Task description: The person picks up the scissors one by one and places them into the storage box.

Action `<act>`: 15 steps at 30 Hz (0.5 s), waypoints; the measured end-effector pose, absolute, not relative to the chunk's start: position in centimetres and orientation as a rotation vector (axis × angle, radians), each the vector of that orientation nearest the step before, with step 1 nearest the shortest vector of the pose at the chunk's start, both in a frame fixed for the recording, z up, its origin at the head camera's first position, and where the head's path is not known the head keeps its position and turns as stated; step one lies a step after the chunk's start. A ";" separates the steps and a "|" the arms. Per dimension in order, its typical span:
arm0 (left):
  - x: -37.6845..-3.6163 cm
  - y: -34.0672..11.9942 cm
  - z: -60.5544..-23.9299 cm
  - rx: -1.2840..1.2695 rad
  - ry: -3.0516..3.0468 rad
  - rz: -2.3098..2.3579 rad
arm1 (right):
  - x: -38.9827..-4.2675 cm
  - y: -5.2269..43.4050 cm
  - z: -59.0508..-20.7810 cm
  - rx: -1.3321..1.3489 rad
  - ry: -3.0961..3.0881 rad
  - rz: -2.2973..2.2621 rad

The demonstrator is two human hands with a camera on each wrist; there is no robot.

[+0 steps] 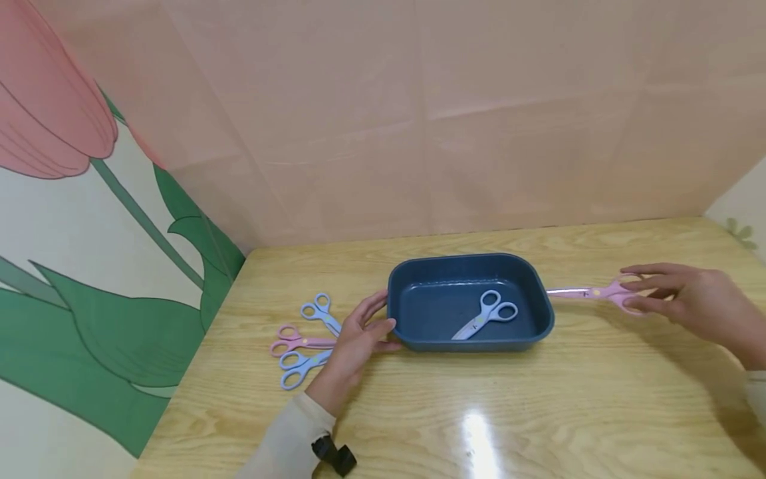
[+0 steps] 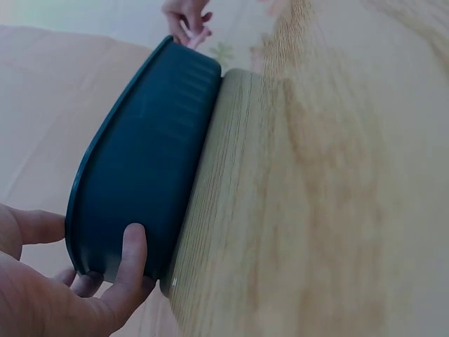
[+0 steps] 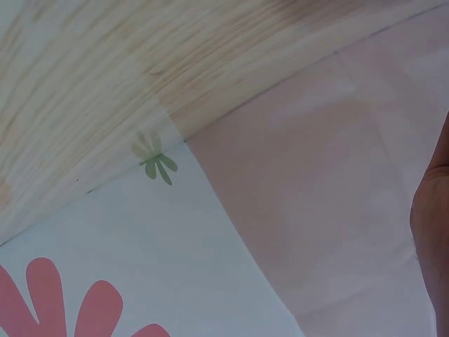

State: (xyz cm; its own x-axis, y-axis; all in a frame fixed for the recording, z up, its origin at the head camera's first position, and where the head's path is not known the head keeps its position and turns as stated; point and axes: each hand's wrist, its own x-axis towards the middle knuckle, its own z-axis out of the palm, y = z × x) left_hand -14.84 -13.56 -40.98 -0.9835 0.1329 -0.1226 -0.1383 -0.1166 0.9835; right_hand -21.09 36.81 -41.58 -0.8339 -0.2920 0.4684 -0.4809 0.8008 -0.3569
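In the head view, a dark blue rectangular tray [image 1: 439,344] stands on the table with one pair of light blue scissors [image 1: 481,318] inside. My left hand [image 1: 357,339] grips the tray's left end; the left wrist view shows the fingers [image 2: 133,256] against its wall. To the right, my right hand [image 1: 688,296] holds pink scissors [image 1: 598,293] by the handles. Their blades point left to the tray's right rim; whether they touch it I cannot tell. The right wrist view catches only an edge of the right hand [image 3: 431,217].
Left of the tray, partly behind my left hand, lie blue scissors [image 1: 323,309], pink scissors [image 1: 299,342] and more blue scissors [image 1: 302,366] on the wood-grain table [image 1: 419,412]. A pink sheet [image 1: 419,133] covers the back, and a tulip-patterned panel [image 1: 90,253] stands at left.
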 end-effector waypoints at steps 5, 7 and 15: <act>-15.0 -13.5 -41.1 -0.012 1.960 2.226 | -21.2 36.5 -41.3 0.530 -2.596 0.710; -15.0 -13.5 -41.1 -0.016 1.961 2.226 | -21.2 36.4 -41.3 0.525 -2.588 0.712; -15.1 -13.5 -41.3 -0.027 1.948 2.232 | -21.2 36.1 -41.2 0.498 -2.533 0.710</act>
State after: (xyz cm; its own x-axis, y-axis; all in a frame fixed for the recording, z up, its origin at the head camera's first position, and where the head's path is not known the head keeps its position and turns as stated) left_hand -15.07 -13.50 -41.33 -0.9839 0.1218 -0.1307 -0.1460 -0.1264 0.9812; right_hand -21.19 36.13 -41.19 -0.8285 -0.2146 0.5173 -0.4523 0.8011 -0.3920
